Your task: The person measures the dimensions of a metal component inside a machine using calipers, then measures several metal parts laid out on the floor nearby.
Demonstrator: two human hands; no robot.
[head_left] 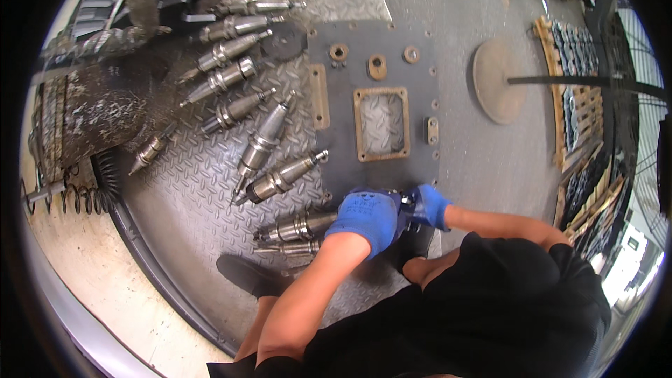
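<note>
My left hand (367, 217), in a blue work glove, is closed and meets my right hand (430, 206), gloved the same way and also closed. Between them a small shiny piece (407, 199) shows, mostly hidden by the gloves, so its kind cannot be made out. Both hands are at the near edge of a flat dark steel plate (336, 108) with a framed rectangular opening (358, 126) and several raised bosses. Left of the plate, several metal tool holders (262, 136) lie in a rough row. One tool holder (294, 227) is partly behind my left wrist.
Diamond-tread metal flooring (210, 203) lies under the tool holders. At the left stands a worn, dark machine part (105, 108) near a coiled hose (77, 196). To the right are a round disc on a rod (495, 82) and wooden pallets with metal parts (581, 105).
</note>
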